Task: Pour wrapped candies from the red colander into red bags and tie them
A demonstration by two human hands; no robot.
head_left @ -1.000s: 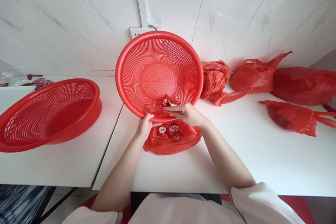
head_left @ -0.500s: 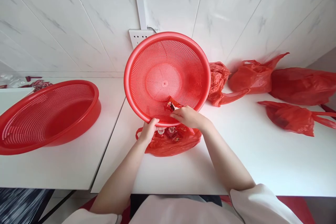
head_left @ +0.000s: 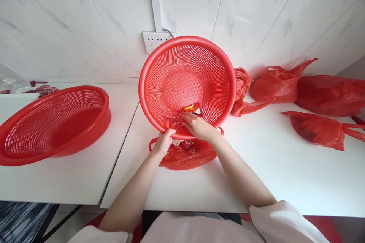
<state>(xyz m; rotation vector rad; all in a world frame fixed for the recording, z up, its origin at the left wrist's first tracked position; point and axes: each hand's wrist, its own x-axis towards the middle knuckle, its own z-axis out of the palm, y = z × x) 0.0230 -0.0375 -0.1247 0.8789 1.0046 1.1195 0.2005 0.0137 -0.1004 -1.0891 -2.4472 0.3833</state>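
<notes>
A red plastic colander [head_left: 182, 64] is tilted up, its open side facing me. My left hand [head_left: 165, 141] is closed on its lower rim, thumb over the edge. Inside, near the low wall, my right hand [head_left: 198, 125] has its fingers around a small shiny red and gold wrapped packet [head_left: 190, 107], partly hidden by the hand. Below the colander lies an open red plastic bag [head_left: 185, 161] with several small wrapped packets [head_left: 191, 146] inside. The colander's rim overhangs the bag's far part.
A second red colander [head_left: 94, 133] stands tilted on the left table. Several red plastic bags [head_left: 275, 85] sit along the wall to the right, with a smaller bag [head_left: 319, 129] in front. A power strip [head_left: 152, 41] is fixed behind the colander. A gap divides the two white tables.
My right hand has shifted the packet slightly up and turned it, so its gold face shows. The colander appears a little further right in view. My left hand keeps its hold.
</notes>
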